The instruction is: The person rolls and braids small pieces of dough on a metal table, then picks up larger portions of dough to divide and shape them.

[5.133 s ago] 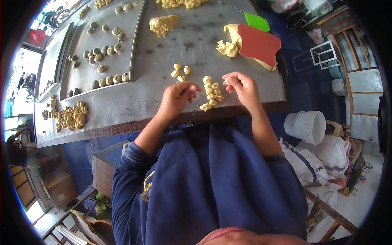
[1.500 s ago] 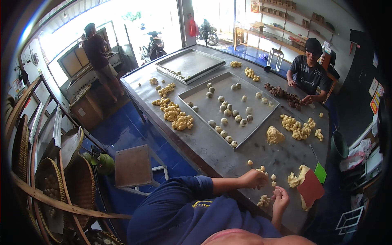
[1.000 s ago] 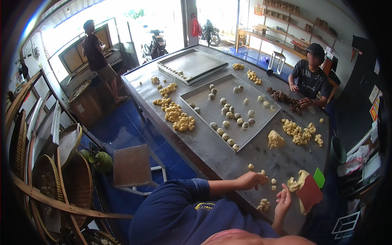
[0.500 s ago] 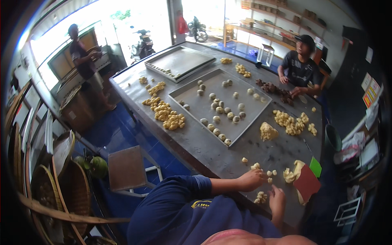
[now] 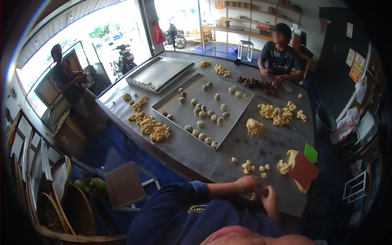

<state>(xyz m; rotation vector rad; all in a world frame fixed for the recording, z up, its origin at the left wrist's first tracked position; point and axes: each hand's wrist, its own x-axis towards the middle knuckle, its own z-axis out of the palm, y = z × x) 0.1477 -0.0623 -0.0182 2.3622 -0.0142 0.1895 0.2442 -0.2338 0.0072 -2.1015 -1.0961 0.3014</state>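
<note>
A small dough piece (image 5: 255, 197) sat pinched between the left hand (image 5: 246, 184) and right hand (image 5: 270, 196) at the near edge of the metal table (image 5: 228, 159). Loose dough balls (image 5: 248, 166) lay just beyond, a tray (image 5: 203, 107) farther off. Since five seconds earlier, the view had lifted across the room.

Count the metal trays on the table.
2. Near tray holds dough balls at the table's middle; far tray sits beyond it, toward the window. Neither hand touches them.

Both hands (image 5: 258, 191) at dough pieces (image 5: 250, 166) on steel table (image 5: 204, 157)
</note>
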